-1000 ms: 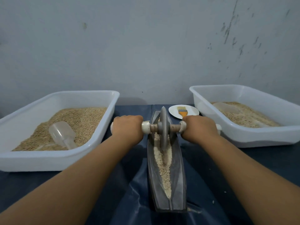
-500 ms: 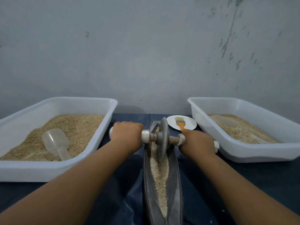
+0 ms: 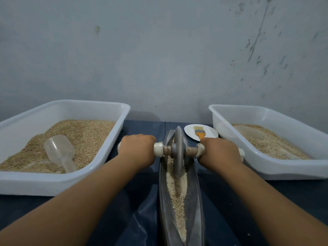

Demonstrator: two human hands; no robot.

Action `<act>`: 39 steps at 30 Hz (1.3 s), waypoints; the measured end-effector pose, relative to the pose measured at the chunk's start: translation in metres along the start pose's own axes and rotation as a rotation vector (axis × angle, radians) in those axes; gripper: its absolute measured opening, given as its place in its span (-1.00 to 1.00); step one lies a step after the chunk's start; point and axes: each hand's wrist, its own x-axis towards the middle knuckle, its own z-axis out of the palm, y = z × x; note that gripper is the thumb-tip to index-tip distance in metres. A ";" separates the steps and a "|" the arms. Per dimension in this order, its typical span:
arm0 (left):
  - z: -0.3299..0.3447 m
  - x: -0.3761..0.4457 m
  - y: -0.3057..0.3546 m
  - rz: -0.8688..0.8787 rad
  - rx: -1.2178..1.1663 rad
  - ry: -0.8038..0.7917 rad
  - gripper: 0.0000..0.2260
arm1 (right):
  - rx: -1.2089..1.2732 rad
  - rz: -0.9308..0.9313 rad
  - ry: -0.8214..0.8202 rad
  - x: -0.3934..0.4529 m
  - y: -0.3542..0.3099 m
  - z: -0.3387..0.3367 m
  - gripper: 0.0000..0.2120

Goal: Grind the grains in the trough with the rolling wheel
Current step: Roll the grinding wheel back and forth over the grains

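A long grey metal trough (image 3: 193, 197) runs away from me down the middle of the table, with pale grains (image 3: 177, 194) lying along its bottom. The grey rolling wheel (image 3: 178, 151) stands upright in the trough's far part, its rim in the grains. A wooden axle with white handle ends passes through the wheel. My left hand (image 3: 137, 149) grips the left handle and my right hand (image 3: 220, 151) grips the right handle. The trough's near end is cut off by the frame's bottom edge.
A white tub (image 3: 53, 181) of brown grain with a clear plastic scoop (image 3: 59, 151) sits on the left. Another white tub (image 3: 291, 168) of grain is on the right. A small white plate (image 3: 190, 132) with an orange-handled brush (image 3: 200, 133) lies behind the trough. A grey wall stands close behind.
The wheel has stayed near the trough's far end, shifting only slightly. The view has tilted up and then back down a little.
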 end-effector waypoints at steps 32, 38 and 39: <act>0.013 -0.018 -0.004 0.082 0.040 0.171 -0.78 | -0.054 -0.015 -0.029 -0.021 0.007 0.005 -0.81; 0.005 0.000 0.000 0.012 -0.008 0.032 -0.86 | -0.044 -0.017 -0.128 0.005 -0.004 -0.012 -0.90; 0.008 -0.006 -0.002 0.009 -0.010 0.032 -0.86 | -0.059 -0.030 -0.108 0.000 -0.002 -0.011 -0.91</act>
